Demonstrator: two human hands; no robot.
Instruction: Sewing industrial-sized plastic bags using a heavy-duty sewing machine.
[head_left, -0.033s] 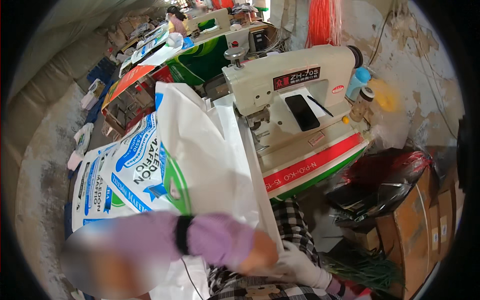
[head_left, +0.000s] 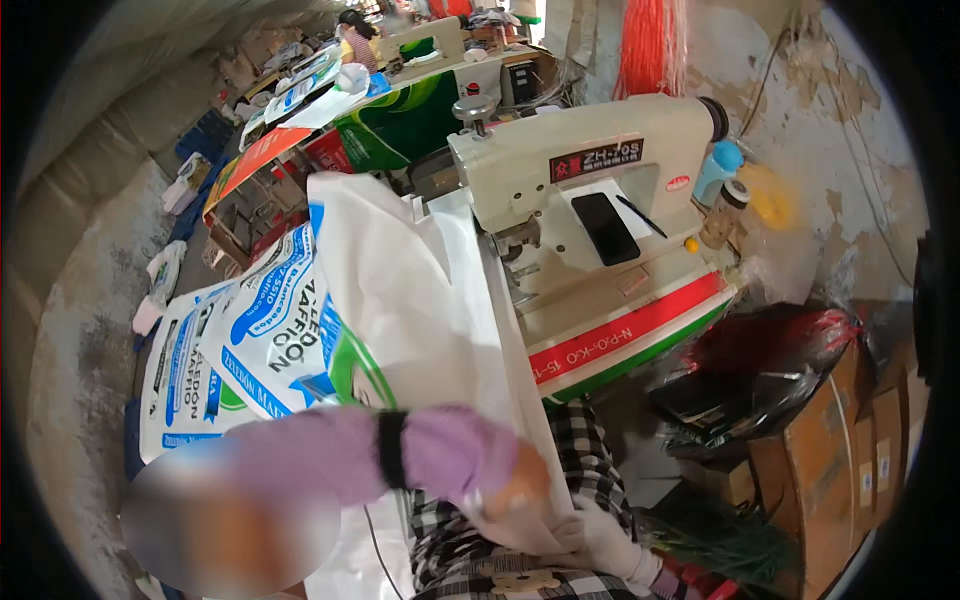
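A large white printed sack (head_left: 385, 290) with blue and green markings spreads over the left of the sewing table, its near edge running down to my lap. At that edge, my left hand (head_left: 528, 528) reaches in from the left below a purple sleeve with a black band; its fingers seem closed on the sack, though partly hidden. Touching it, my right hand (head_left: 612, 545) in a white glove appears closed around the same corner of the sack. Beyond the hands stands a cream sewing machine (head_left: 585, 150), its needle area beside the sack's right edge.
A black phone (head_left: 605, 228) and a pen (head_left: 640, 214) lie on the machine bed. Blue-lidded and dark-lidded bottles (head_left: 725, 205) stand at its right end. Cardboard boxes (head_left: 820, 460) and a black plastic bag (head_left: 755, 375) are at right. Farther back, a person (head_left: 357, 42) sits near another machine.
The left forearm and its black band have shifted slightly right and up. The sack's near part has moved slightly with the hands, which stay together at the edge.
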